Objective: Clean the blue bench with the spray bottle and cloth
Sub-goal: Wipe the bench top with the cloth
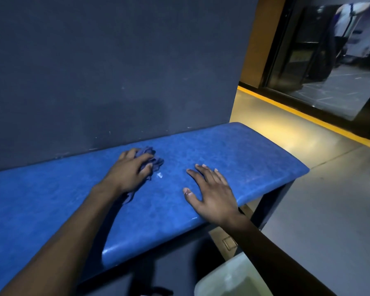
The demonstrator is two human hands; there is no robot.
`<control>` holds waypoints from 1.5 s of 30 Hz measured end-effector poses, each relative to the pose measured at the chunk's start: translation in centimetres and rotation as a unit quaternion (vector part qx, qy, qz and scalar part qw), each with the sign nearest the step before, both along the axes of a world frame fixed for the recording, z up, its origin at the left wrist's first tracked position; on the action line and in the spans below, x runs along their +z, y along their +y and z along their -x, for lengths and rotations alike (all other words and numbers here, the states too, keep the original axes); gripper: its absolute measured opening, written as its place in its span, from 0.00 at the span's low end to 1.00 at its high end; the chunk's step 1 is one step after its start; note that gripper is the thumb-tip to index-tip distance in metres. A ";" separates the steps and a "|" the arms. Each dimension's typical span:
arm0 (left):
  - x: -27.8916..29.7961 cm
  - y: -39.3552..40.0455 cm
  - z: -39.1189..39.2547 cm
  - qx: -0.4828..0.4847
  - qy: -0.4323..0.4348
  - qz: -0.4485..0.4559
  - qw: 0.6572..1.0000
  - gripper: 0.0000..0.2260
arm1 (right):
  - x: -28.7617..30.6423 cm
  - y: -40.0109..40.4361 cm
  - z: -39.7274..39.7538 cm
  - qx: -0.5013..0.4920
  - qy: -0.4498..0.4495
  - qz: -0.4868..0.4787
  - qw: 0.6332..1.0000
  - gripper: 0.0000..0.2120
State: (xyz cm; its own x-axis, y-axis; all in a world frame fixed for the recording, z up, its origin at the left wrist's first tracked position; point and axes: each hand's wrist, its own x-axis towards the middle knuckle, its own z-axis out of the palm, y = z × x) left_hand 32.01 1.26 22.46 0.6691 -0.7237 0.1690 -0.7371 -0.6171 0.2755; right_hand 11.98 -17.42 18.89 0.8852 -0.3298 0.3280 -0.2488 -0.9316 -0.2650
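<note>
The blue bench (233, 150) runs from the lower left to the right, along a dark wall. My left hand (128, 169) presses a crumpled blue cloth (153, 159) onto the seat near the wall. My right hand (212, 189) lies flat on the seat with its fingers spread, holding nothing, close to the bench's front edge. A small white spot (159, 175) sits on the seat between the two hands. No spray bottle is in view.
The dark wall (115, 71) rises right behind the bench. Grey floor (329, 210) extends to the right, with a yellow line (308, 119) along a glass door (329, 60). A pale bin or container (229, 276) stands below the bench's front edge.
</note>
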 end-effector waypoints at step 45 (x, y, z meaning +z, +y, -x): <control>-0.2 1.1 0.0 0.102 -0.019 0.023 0.994 0.18 | 0.6 0.8 0.6 -0.003 0.024 0.049 0.998 0.30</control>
State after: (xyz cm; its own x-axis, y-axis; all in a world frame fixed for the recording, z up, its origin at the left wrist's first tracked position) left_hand 31.99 2.33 22.25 0.7941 -0.5640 0.2266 -0.6077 -0.7430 0.2805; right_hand 11.39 -16.67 19.53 0.8992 -0.3030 0.3157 -0.2644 -0.9511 -0.1598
